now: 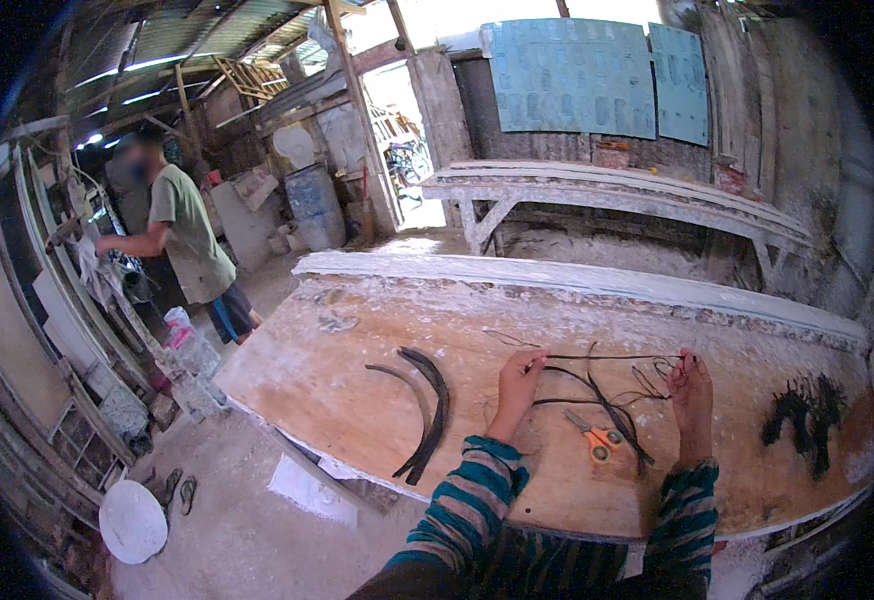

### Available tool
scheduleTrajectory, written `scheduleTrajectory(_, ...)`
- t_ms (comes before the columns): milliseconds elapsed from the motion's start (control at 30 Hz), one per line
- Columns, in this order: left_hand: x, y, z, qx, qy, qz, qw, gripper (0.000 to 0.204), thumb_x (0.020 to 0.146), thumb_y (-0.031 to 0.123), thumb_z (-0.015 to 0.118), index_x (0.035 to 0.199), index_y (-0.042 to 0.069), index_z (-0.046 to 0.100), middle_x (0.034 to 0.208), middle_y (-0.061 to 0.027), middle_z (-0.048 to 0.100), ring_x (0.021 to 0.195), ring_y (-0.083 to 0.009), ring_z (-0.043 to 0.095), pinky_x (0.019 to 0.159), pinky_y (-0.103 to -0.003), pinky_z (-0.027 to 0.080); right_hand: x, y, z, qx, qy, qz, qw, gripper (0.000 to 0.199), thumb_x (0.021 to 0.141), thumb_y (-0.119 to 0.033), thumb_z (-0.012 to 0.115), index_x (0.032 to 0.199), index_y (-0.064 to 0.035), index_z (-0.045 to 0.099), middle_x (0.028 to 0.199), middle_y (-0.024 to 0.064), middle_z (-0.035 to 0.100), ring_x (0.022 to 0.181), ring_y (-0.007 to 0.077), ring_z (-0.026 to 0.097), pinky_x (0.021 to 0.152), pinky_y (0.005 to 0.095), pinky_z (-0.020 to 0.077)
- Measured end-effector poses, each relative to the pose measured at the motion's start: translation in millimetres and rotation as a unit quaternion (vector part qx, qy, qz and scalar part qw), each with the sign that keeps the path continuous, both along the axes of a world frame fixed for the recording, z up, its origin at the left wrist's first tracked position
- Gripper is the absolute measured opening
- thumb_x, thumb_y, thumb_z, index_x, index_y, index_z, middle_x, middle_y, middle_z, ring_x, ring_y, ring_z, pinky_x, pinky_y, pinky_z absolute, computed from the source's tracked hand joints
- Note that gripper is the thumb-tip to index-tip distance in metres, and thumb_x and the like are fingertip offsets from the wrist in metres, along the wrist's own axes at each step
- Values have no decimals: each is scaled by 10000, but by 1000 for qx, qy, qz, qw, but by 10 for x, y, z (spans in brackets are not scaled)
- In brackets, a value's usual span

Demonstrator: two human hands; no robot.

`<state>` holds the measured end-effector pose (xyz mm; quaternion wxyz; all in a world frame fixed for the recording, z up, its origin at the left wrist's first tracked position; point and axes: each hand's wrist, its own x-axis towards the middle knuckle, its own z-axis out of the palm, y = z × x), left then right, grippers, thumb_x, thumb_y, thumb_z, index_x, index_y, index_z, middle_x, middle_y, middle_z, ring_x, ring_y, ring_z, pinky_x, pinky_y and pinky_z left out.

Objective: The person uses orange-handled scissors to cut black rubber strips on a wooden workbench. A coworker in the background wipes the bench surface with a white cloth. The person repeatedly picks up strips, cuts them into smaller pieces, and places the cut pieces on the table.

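Currently gripped: thin black strip (612,357), looks like cut rubber, drawn roughly straight between both hands just over the desk (287,350).
Strip axis: side to side across the body, left end at the left hand (521,380), right end at the right hand (692,388); neither hand nearer, each has an end.
Left grip: thumb and fingers pressed together, pinching the strip.
Right grip: fingertips raised, pinching the other end; thin loops of cord beside it, can't tell if attached.
Scissors (594,434): orange-handled, unheld, on the desk between the forearms, on the body side of the strip; blades point away and leftward, toward the left hand.
In the way: loose black strips (613,408) crossing under the taut one, one passing close by the scissors' handles; tangle risk, I'd judge.
Left of hands: curved black strips (441,410), bundled, well apart from the left hand.
Right of hands: heap of short black pieces (819,420), near the desk's right end.
Far edge: white-crusted beam (577,275), clear of both hands.
Background: co-worker (192,225) at left, well away.
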<state>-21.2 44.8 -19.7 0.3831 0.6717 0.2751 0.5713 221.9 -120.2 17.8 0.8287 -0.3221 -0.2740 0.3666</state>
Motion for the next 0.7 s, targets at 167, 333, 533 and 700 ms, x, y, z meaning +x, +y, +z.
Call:
scheduleTrajectory(167,-32,-93,-26,19,153,9,988,152,800,104,581,923,56,655,849,-137,612,776,-268,591,690,-313,458,58,0,-61,73,26,-22,997,255,876,-180,539,1086,-38,520,908,34,601,833,127,589,789,273,489)
scheduleTrajectory(333,35,-51,-175,12,183,-6,983,154,783,114,588,906,53,658,862,-151,609,794,-305,590,678,-356,460,102,-37,1,82,52,-43,994,273,873,-191,538,1089,-24,526,950,49,607,878,140,591,831,279,479)
scheduleTrajectory(533,101,-67,-191,38,180,10,983,155,763,124,613,889,50,663,792,-159,609,717,-279,575,636,-341,451,-78,51,-33,73,-23,-46,996,298,836,-134,582,1099,-6,523,935,72,616,850,139,596,802,263,484)
scheduleTrajectory(700,236,-217,-147,-61,108,-97,988,177,812,180,624,877,15,633,748,-54,599,653,-139,543,591,-279,440,-510,149,-96,-48,-113,-31,992,218,816,-64,576,1023,2,553,875,65,620,791,121,601,734,244,493)
